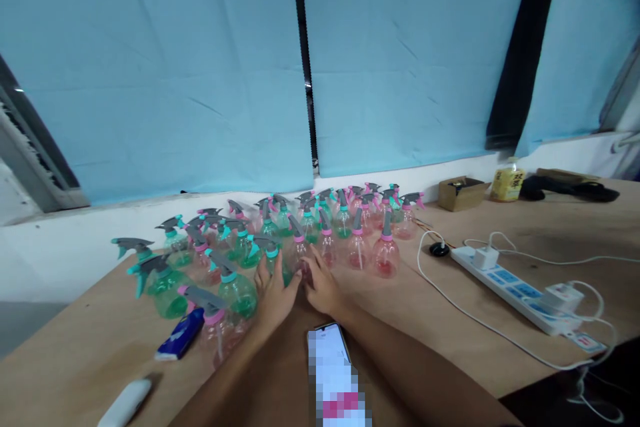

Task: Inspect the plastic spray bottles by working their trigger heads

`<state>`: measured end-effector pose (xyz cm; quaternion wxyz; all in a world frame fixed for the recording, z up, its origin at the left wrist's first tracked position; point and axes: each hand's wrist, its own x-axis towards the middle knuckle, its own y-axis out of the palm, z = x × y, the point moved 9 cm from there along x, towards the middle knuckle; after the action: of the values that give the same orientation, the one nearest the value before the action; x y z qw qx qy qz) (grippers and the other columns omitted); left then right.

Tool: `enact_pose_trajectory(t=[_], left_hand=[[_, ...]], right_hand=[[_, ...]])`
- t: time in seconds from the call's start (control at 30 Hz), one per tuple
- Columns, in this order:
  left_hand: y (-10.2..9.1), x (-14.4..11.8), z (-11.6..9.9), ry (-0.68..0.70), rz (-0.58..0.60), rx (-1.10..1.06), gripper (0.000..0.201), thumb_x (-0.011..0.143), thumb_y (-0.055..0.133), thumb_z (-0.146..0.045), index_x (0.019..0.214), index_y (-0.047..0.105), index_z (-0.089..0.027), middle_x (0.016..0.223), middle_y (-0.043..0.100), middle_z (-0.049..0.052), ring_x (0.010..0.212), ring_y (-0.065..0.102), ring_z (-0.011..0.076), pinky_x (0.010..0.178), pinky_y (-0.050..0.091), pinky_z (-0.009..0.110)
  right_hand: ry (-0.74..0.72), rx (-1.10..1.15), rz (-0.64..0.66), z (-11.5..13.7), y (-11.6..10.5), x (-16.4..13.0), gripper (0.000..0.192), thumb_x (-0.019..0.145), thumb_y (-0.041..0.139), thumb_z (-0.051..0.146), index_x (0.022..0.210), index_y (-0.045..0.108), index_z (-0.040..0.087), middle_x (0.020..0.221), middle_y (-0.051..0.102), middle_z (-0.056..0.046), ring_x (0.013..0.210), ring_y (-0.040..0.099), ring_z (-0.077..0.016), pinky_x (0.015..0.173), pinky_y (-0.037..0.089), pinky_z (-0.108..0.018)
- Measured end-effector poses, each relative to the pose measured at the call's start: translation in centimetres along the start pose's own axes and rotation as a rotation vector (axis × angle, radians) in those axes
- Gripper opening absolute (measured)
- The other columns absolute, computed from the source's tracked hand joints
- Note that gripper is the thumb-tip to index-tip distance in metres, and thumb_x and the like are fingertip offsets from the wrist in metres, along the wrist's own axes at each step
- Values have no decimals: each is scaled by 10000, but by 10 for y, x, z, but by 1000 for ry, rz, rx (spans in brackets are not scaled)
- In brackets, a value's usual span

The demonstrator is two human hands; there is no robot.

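Several small spray bottles [280, 233], green and pink with grey triggers, stand crowded on a wooden table [400, 320]. My left hand [274, 297] and my right hand [323, 287] reach together into the front of the group. Both touch a pink bottle [299, 255] and a green one [273, 260] right beside it. Whether the fingers close around either bottle is unclear. A phone [333, 360] lies between my forearms.
A white power strip [515, 290] with chargers and trailing cables lies at right. A cardboard box [461, 192], a yellow-labelled bottle [507, 181] and a dark object sit at the back right. A blue item [181, 335] and a white one [125, 403] lie at front left.
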<state>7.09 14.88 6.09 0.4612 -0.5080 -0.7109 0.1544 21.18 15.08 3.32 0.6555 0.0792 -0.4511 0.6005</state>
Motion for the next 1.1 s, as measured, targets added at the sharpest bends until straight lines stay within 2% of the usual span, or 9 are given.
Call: enact_pose_trajectory(t=[0.17,0.4,0.5,0.6,0.7,0.8,0.9,1.0,1.1], left_hand=[[-4,-23,-19,43,-2,-7,538,882,539,-444,1382,494,-251,1516,301,147,1451,205,355,1144,203,570],[-3,-37,-40,52,16,-188,268,936,472,-427,1095,635,-286,1302,514,81,1351,368,290,1111,287,519],[-1,-39,-48,80,25,-253,244,936,487,-438,1063,637,-294,1271,555,53,1318,418,271,1103,309,491],[1,-41,-52,102,20,-275,237,939,497,-427,1067,644,-293,1320,545,46,1305,433,265,1096,322,476],[4,-43,-54,126,19,-289,209,927,523,-373,1071,644,-281,1369,526,48,1314,425,268,1097,324,472],[7,-43,-55,150,38,-324,193,907,539,-319,1061,648,-280,1372,538,42,1309,433,266,1101,321,466],[12,-39,-57,161,88,-429,176,878,542,-268,985,681,-273,1286,609,39,1276,473,262,1085,345,441],[18,-30,-56,147,127,-581,164,839,558,-255,870,718,-237,1177,673,58,1236,517,275,1067,358,414],[28,-21,-41,60,184,-714,180,823,555,-289,784,711,-210,948,728,48,1034,628,265,944,441,368]], right_hand=[[-60,140,-114,13,-15,1,575,858,506,150,1413,361,192,1540,329,-149,1453,291,-245,1163,310,-469],[-28,461,-97,5,-14,7,383,896,535,297,1264,460,219,1217,620,-102,1138,610,-215,995,492,-398],[-27,547,-65,0,-19,11,432,850,581,305,1257,462,221,1158,643,-91,1067,638,-220,939,521,-396],[-17,569,-30,1,-30,15,540,807,596,305,1316,436,224,1219,624,-95,1079,629,-231,919,526,-394],[-18,624,-16,10,-43,21,502,847,540,309,1338,461,238,1320,578,-89,1187,577,-240,951,505,-390],[7,660,-9,13,-51,29,470,878,561,339,1337,501,251,1299,602,-72,1180,577,-227,976,484,-391],[85,628,56,3,-46,35,425,849,628,364,1246,595,218,1104,680,-51,968,636,-190,853,519,-334],[174,590,111,-13,-37,38,242,818,629,309,1007,687,170,805,661,3,735,598,-132,703,497,-257],[204,646,141,-18,-32,39,151,765,588,204,873,692,182,743,632,27,722,593,-120,720,486,-251]])
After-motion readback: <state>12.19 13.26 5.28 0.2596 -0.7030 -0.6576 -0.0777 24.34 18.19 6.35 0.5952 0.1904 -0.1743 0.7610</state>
